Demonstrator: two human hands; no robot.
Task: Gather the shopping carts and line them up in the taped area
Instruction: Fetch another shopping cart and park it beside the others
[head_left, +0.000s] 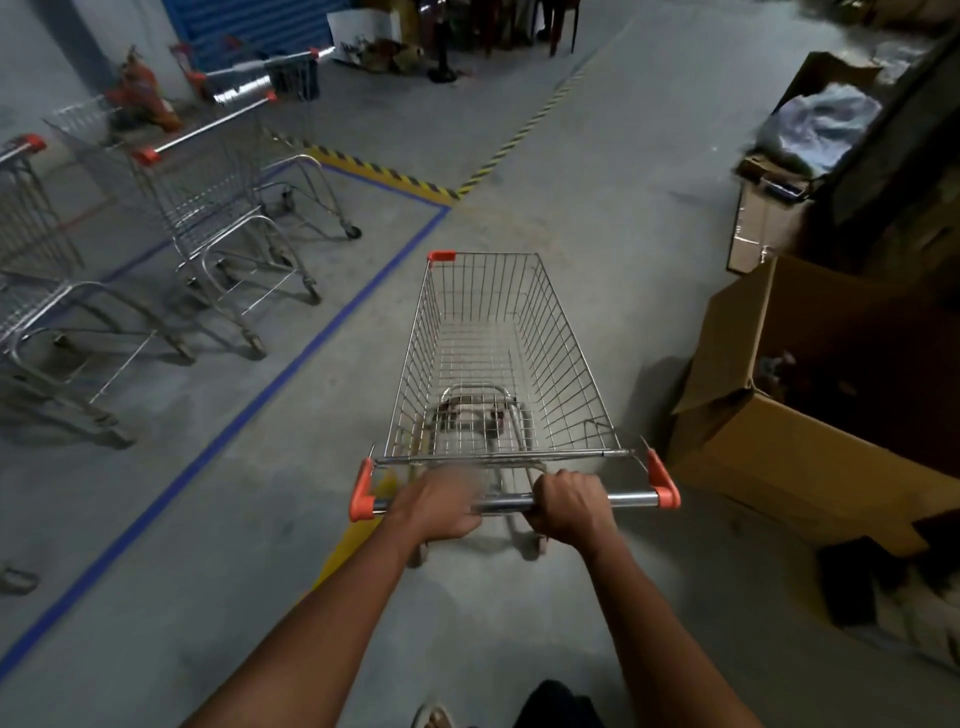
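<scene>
1. Step in hand: bringing the empty silver wire shopping cart (501, 358) to the blue-taped area (291, 358); it stands just outside the tape.
2. Left hand (441, 506) (blurred) and right hand (569, 506) each grip its chrome handle bar (631, 500).
3. Next: probably steer left, aligning beside the parked carts (208, 208).

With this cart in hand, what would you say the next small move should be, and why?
Probably steer the cart left across the blue tape line: both hands grip its handle, it stands outside the taped area, and the parked carts are lined up inside.
</scene>
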